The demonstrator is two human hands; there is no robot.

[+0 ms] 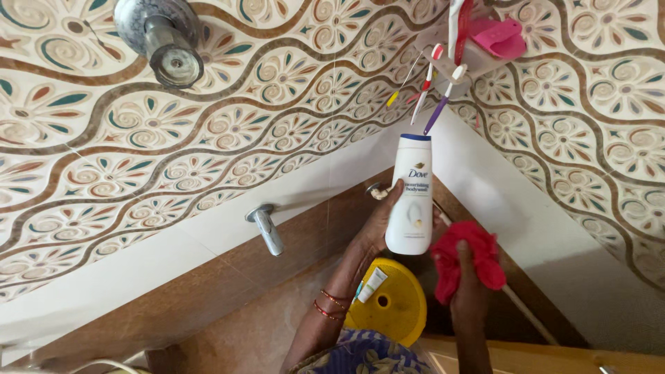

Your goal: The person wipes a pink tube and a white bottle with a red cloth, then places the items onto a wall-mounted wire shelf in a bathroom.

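The left hand (377, 225) has its fingers curled around the lower half of a white body-wash bottle (410, 197), thumb pressed along the front edge near the label, so the grip is closed firmly on it. The bottle's long axis runs almost straight away from the wrist toward the tiled wall, with its dark blue cap end pointing at the toothbrush holder (463, 52) mounted there, a few toothbrushes (426, 86) hanging out of it and something pink tucked on top. Red bangles (331, 306) ring the left wrist.

The right hand (470, 280) sits just beside the bottle's base, fingers bunched shut around a red cloth (465, 253); the cloth's nearest fold looks to be touching or nearly touching the bottle's bottom corner, though I cannot tell which. Of the two hands, the left alone carries the bottle; the right lies to its side, at the base end rather than the cap end.

Beneath the hands a yellow round lid or stool (395, 305) shows, with a small white and green tube (372, 285) lying on it. Farther out, a chrome tap spout (265, 227) juts from the white band of wall, and a round metal valve knob (166, 38) sits higher on the patterned tiles (104, 138).
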